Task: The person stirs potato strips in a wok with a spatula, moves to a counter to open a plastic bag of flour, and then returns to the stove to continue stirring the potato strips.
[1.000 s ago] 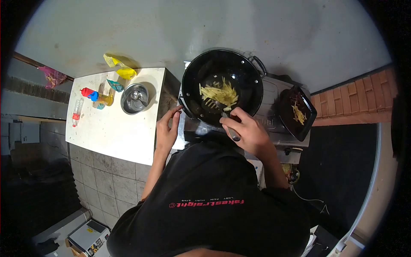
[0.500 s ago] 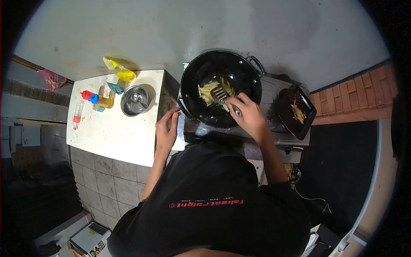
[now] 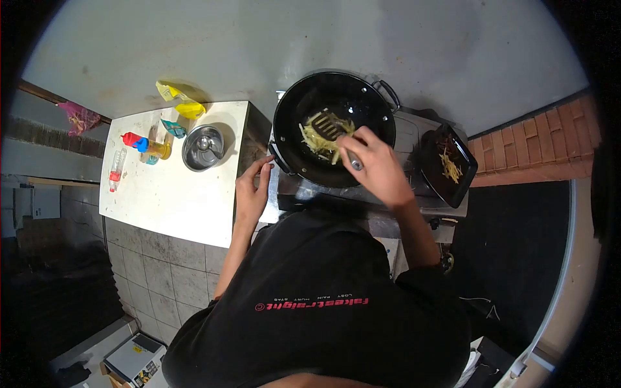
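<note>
A black wok (image 3: 294, 107) sits on the stove, with pale, thin-cut strips (image 3: 317, 143), like shredded potato, in its middle. My right hand (image 3: 375, 167) is closed around the handle of a slotted spatula (image 3: 328, 126), whose dark blade lies on the strips. At the wok's left side, my left hand (image 3: 252, 189) pinches the wok's side handle (image 3: 279, 160) between thumb and fingers. The tips of those fingers are small in view.
A black tray (image 3: 471, 169) holding more strips stands right of the wok on the stove. Left is a white table (image 3: 174, 207) with a steel bowl (image 3: 203, 147), oil bottle (image 3: 158, 150), clear bottle (image 3: 118, 169) and yellow packet (image 3: 189, 110). A wall rises behind.
My right hand has shifted the spatula slightly up and left over the strips, which now lie more spread out. My left hand stays at the wok's handle.
</note>
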{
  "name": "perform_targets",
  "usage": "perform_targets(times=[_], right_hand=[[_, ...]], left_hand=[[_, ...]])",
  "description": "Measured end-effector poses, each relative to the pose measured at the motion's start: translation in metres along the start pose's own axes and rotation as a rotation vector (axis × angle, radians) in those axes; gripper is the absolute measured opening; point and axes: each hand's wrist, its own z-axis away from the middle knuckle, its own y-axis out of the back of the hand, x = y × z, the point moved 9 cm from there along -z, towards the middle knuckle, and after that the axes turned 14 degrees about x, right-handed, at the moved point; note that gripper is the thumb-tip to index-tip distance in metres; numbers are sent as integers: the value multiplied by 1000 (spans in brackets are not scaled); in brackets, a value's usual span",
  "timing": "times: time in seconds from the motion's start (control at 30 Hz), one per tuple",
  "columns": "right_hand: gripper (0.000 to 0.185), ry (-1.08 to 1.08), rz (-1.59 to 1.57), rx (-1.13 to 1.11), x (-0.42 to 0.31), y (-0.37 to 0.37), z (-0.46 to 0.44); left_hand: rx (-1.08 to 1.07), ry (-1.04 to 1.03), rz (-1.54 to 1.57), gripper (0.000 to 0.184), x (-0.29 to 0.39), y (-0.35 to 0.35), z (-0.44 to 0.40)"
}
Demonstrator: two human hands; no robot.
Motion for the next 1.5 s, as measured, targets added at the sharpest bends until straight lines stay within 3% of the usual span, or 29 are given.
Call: perform_targets(times=[0.27, 0.47, 0.7, 0.93, 1.13, 1.3, 1.5], right_hand=[[24, 50, -55, -47, -31, -36, 21], [18, -89, 28, -36, 17, -49, 15], [29, -90, 100, 18, 41, -33, -2], [27, -41, 44, 65, 5, -19, -1], [25, -26, -42, -45, -16, -48, 18], [17, -9, 22, 41, -1, -54, 15], [27, -84, 46, 55, 30, -49, 5]], left_hand=[[4, -8, -1, 30, 0, 1, 0], [41, -39, 24, 26, -1, 2, -2], [7, -9, 6, 29, -2, 1, -2], [7, -9, 1, 29, 1, 1, -2], [7, -12, 3, 29, 3, 1, -3], [5, -2, 4, 29, 0, 0, -2], [6, -11, 1, 29, 5, 2, -2]])
